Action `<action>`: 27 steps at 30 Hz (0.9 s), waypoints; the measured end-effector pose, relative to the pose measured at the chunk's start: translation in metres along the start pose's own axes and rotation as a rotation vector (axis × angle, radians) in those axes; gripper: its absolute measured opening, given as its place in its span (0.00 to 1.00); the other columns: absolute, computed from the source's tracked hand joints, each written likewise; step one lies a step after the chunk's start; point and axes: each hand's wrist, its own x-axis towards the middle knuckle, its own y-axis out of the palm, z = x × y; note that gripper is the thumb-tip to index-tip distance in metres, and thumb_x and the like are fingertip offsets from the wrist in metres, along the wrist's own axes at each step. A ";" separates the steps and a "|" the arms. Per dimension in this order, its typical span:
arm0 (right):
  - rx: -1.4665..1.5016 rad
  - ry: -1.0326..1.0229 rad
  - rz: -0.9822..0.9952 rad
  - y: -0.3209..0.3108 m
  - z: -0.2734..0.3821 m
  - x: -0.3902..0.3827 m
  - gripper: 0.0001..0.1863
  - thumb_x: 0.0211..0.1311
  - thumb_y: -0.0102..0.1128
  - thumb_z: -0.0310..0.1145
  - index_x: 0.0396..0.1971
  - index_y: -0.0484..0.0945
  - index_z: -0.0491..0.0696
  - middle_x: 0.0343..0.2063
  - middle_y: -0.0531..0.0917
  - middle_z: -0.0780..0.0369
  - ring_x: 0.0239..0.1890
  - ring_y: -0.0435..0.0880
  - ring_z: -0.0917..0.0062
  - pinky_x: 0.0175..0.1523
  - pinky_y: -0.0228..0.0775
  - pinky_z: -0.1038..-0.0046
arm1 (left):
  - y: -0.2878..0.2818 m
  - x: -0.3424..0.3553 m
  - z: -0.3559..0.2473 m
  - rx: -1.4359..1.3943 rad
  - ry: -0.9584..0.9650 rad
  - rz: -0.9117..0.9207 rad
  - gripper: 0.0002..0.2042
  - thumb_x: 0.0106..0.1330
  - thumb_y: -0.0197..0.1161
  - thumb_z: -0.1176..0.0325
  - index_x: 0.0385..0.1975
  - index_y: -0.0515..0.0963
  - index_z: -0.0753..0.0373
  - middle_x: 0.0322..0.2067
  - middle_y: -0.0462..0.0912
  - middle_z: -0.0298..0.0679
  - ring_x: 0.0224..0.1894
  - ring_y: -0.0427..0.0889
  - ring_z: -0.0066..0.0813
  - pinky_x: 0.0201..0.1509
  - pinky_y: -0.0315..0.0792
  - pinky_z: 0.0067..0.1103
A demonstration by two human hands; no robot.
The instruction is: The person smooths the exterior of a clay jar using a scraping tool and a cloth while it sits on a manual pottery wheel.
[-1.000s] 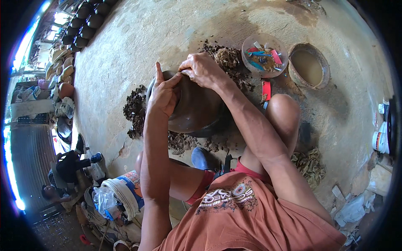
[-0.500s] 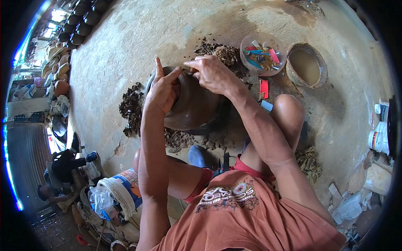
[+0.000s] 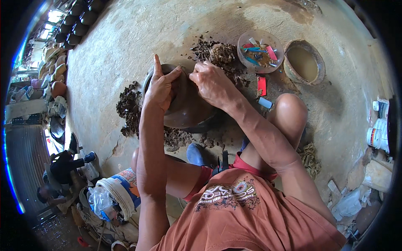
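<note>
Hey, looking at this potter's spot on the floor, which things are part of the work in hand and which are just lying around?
In use:
- dark clay pot
- left hand flat against its side
- right hand at its rim
- clay shavings beside it

Lying about:
- clear tub of tools
- bowl of muddy water
- red flat piece
- row of dark pots
- bucket

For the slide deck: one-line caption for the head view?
Seated person works a dark clay pot, left hand bracing its side, right hand at the rim.
</note>
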 end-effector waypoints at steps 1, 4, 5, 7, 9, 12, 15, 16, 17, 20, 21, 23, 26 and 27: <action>0.007 0.007 -0.023 0.002 0.004 -0.001 0.04 0.59 0.58 0.21 0.31 0.82 0.41 0.35 0.82 0.51 0.44 0.84 0.57 0.52 0.79 0.58 | -0.002 -0.001 -0.002 0.036 0.006 -0.024 0.51 0.72 0.66 0.76 0.83 0.33 0.47 0.53 0.83 0.46 0.46 0.87 0.35 0.49 0.85 0.33; 0.053 -0.009 -0.062 0.003 0.017 -0.003 0.03 0.58 0.61 0.21 0.29 0.83 0.42 0.33 0.82 0.52 0.42 0.85 0.57 0.50 0.79 0.58 | -0.014 -0.005 -0.006 0.015 0.030 -0.027 0.51 0.72 0.66 0.76 0.83 0.33 0.47 0.52 0.83 0.46 0.45 0.87 0.34 0.48 0.85 0.32; 0.060 0.004 -0.063 0.003 0.009 -0.011 0.02 0.57 0.63 0.22 0.29 0.83 0.42 0.32 0.83 0.52 0.41 0.85 0.57 0.48 0.79 0.58 | -0.007 0.000 0.002 0.005 0.016 -0.007 0.51 0.72 0.66 0.76 0.83 0.33 0.47 0.52 0.83 0.46 0.45 0.87 0.34 0.48 0.85 0.32; 0.131 0.020 -0.079 0.000 -0.004 -0.020 0.03 0.58 0.64 0.25 0.28 0.83 0.42 0.29 0.84 0.52 0.37 0.87 0.57 0.46 0.80 0.59 | 0.001 0.004 0.008 0.046 0.002 0.034 0.51 0.72 0.66 0.75 0.83 0.33 0.47 0.49 0.84 0.45 0.43 0.88 0.33 0.47 0.86 0.32; 0.210 0.028 -0.100 -0.007 -0.015 -0.023 0.05 0.59 0.65 0.29 0.26 0.83 0.43 0.27 0.85 0.51 0.34 0.88 0.57 0.43 0.81 0.59 | 0.007 0.008 0.008 0.001 -0.020 0.061 0.52 0.72 0.66 0.76 0.82 0.31 0.43 0.47 0.84 0.43 0.40 0.87 0.30 0.43 0.86 0.30; 0.318 0.219 -0.236 -0.020 -0.014 -0.003 0.12 0.58 0.76 0.34 0.29 0.84 0.41 0.25 0.85 0.53 0.28 0.86 0.59 0.35 0.76 0.61 | -0.007 -0.005 -0.007 -0.015 -0.006 0.060 0.53 0.72 0.66 0.77 0.82 0.29 0.41 0.45 0.84 0.42 0.39 0.87 0.27 0.39 0.86 0.28; 0.330 0.271 -0.166 -0.021 -0.026 0.000 0.13 0.57 0.78 0.35 0.30 0.84 0.41 0.26 0.86 0.54 0.28 0.88 0.63 0.35 0.77 0.63 | -0.013 0.000 -0.001 -0.010 0.002 0.104 0.52 0.72 0.66 0.77 0.82 0.30 0.42 0.45 0.85 0.42 0.39 0.87 0.27 0.40 0.86 0.27; 0.391 0.267 -0.073 -0.018 -0.027 0.000 0.15 0.55 0.79 0.36 0.31 0.84 0.41 0.28 0.87 0.54 0.30 0.88 0.65 0.37 0.78 0.64 | -0.013 0.000 0.000 -0.007 0.002 0.123 0.52 0.72 0.66 0.77 0.82 0.31 0.42 0.45 0.85 0.42 0.40 0.87 0.27 0.40 0.86 0.26; 0.452 0.262 0.020 -0.016 -0.028 0.000 0.17 0.53 0.80 0.38 0.31 0.85 0.41 0.29 0.88 0.55 0.31 0.89 0.66 0.39 0.78 0.65 | -0.013 0.000 0.001 -0.009 0.002 0.124 0.52 0.72 0.66 0.77 0.82 0.31 0.42 0.45 0.85 0.42 0.40 0.87 0.27 0.40 0.86 0.26; 0.425 0.253 0.143 -0.013 -0.028 0.001 0.19 0.49 0.82 0.40 0.33 0.86 0.41 0.31 0.89 0.55 0.34 0.89 0.65 0.43 0.79 0.65 | -0.011 -0.002 0.001 0.017 -0.004 0.164 0.51 0.72 0.66 0.77 0.83 0.33 0.43 0.47 0.85 0.42 0.41 0.88 0.27 0.41 0.86 0.26; 0.423 0.260 0.148 -0.011 -0.029 0.002 0.20 0.47 0.82 0.40 0.34 0.86 0.42 0.31 0.89 0.55 0.36 0.89 0.65 0.45 0.79 0.64 | -0.009 -0.003 0.001 0.002 -0.006 0.173 0.51 0.72 0.67 0.76 0.83 0.33 0.44 0.43 0.85 0.40 0.38 0.86 0.25 0.37 0.84 0.24; 0.424 0.266 0.173 -0.009 -0.027 0.007 0.20 0.47 0.82 0.40 0.34 0.86 0.42 0.31 0.89 0.55 0.35 0.89 0.65 0.44 0.78 0.64 | -0.015 -0.003 0.001 -0.007 -0.002 0.175 0.51 0.72 0.67 0.76 0.83 0.34 0.46 0.40 0.85 0.38 0.34 0.85 0.22 0.34 0.82 0.21; 0.417 0.279 0.190 -0.007 -0.030 0.009 0.19 0.47 0.82 0.39 0.33 0.86 0.41 0.29 0.89 0.54 0.34 0.89 0.65 0.42 0.78 0.64 | -0.020 -0.001 0.000 0.075 0.033 0.273 0.50 0.72 0.68 0.75 0.83 0.36 0.49 0.29 0.81 0.30 0.26 0.76 0.14 0.25 0.70 0.16; 0.413 0.279 0.181 -0.006 -0.032 0.009 0.19 0.46 0.82 0.39 0.32 0.86 0.41 0.28 0.88 0.54 0.33 0.89 0.66 0.42 0.78 0.64 | -0.021 -0.005 -0.005 0.170 0.017 0.280 0.50 0.72 0.68 0.74 0.83 0.37 0.50 0.26 0.77 0.27 0.24 0.71 0.11 0.24 0.65 0.16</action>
